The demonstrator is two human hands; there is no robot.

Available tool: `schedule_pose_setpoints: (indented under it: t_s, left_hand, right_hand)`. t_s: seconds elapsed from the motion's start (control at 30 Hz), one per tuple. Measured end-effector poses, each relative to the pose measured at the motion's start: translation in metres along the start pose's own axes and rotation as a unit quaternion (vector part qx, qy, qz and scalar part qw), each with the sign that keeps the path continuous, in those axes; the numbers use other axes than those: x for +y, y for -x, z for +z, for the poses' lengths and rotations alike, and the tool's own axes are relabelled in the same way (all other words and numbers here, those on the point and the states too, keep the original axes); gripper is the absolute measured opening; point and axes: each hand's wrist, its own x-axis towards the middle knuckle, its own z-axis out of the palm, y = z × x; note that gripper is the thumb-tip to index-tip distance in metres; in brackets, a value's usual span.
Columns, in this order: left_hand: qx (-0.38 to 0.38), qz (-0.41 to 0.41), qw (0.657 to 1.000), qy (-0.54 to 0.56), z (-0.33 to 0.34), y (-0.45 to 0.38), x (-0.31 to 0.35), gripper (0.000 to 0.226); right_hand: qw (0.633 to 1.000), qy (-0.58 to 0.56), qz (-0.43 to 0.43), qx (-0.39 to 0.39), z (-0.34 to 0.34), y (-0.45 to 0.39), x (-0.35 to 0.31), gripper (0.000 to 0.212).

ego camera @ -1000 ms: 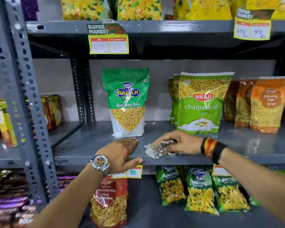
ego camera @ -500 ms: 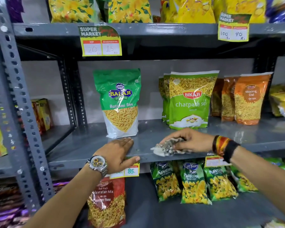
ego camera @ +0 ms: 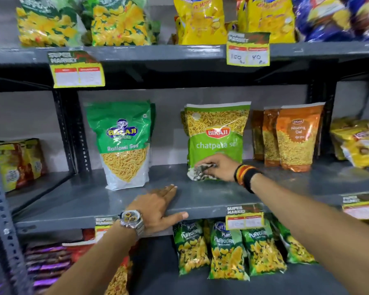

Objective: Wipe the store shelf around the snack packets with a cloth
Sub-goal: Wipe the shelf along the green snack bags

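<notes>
**A:** What have I got on the feed right now?

**B:** I see the grey shelf (ego camera: pixel 200 199) running across the middle of the frame. My right hand (ego camera: pixel 218 168) is right of centre, fingers curled down over a crumpled white-and-dark cloth (ego camera: pixel 200 174), pinching it against the shelf surface.

**A:** Where is that cloth against the packets?

**B:** Right at the foot of the Chatpata Sev packet (ego camera: pixel 216 133), which stands upright just above centre. The hand covers the packet's lower edge, so I cannot tell whether the cloth touches it.

**A:** And my other hand?

**B:** My left hand (ego camera: pixel 158 206) lies flat at the shelf's front edge, lower centre of the frame. Fingers spread and pointing inward, thumb hooked over the front lip. It holds nothing. A wristwatch (ego camera: pixel 130 220) sits on that wrist; dark and orange bands (ego camera: pixel 245 175) are on the right wrist.

**A:** Anything else on that shelf?

**B:** The Ratlami Sev packet (ego camera: pixel 124 143) stands upright left of centre, well apart from the cloth, with bare shelf between the two green packets. Orange Moong Dal packets (ego camera: pixel 296 137) stand at right. A price tag (ego camera: pixel 244 218) hangs from the front lip below my right forearm, and Puffcorn bags (ego camera: pixel 228 250) lie on the shelf beneath.
</notes>
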Motion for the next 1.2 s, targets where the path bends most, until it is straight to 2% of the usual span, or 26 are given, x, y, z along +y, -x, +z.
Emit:
schedule_pose_setpoints:
  t_s: [0.13,0.3,0.47,0.53,0.6,0.63,0.73,0.8,0.87,0.93,1.07,1.13,1.2]
  left_hand:
    - [-0.012,-0.023,1.000,-0.016,0.003,-0.005,0.012,0.110]
    - [0.009,-0.030,0.999,-0.015,-0.001,0.002,0.022,0.094]
    - [0.001,-0.030,0.999,-0.010,-0.005,0.004,0.025,0.094]
    - [-0.002,-0.031,0.999,-0.012,-0.005,0.004,0.024,0.095]
    - [0.001,-0.037,0.999,-0.011,-0.004,0.004,0.024,0.096]
    - [0.006,-0.041,0.999,-0.010,-0.004,0.005,0.025,0.096]
    - [0.008,-0.041,0.999,-0.007,-0.002,0.005,0.023,0.098]
    - [0.006,-0.042,0.999,-0.004,0.000,0.005,0.022,0.102]
    - [0.002,-0.041,0.999,-0.004,0.000,0.004,0.019,0.105]
    - [0.001,-0.038,0.999,-0.006,-0.001,0.004,0.019,0.106]
    - [-0.012,-0.037,0.999,-0.003,-0.003,0.003,0.020,0.107]
    - [-0.022,-0.029,0.999,-0.029,-0.008,0.000,0.024,0.105]
    - [-0.019,-0.023,0.998,-0.050,-0.016,-0.005,0.036,0.105]
  right_hand:
    - [0.998,0.039,-0.034,-0.032,0.019,-0.006,0.035,0.033]
    - [0.997,-0.019,-0.051,-0.056,0.020,0.006,0.050,0.036]
    - [0.992,-0.051,-0.078,-0.089,0.012,0.056,0.035,0.035]
    - [0.985,-0.019,-0.108,-0.132,0.004,0.077,0.026,0.035]
    - [0.978,0.012,-0.090,-0.190,-0.012,0.077,0.018,0.034]
    - [0.978,0.007,-0.077,-0.195,-0.019,0.071,0.016,0.033]
    - [0.995,-0.041,-0.021,-0.083,-0.020,0.047,0.035,0.032]
    - [0.999,-0.016,0.026,-0.018,-0.002,0.043,0.053,0.032]
    - [0.999,0.011,0.050,0.009,0.015,0.051,0.053,0.030]
    - [0.999,0.018,0.028,-0.016,0.018,0.064,0.034,0.032]
    - [0.990,-0.027,-0.016,-0.138,-0.012,0.090,0.012,0.034]
    - [0.992,-0.036,-0.017,-0.116,-0.034,0.091,0.019,0.034]
    - [0.998,-0.047,0.000,-0.053,-0.049,0.082,0.032,0.034]
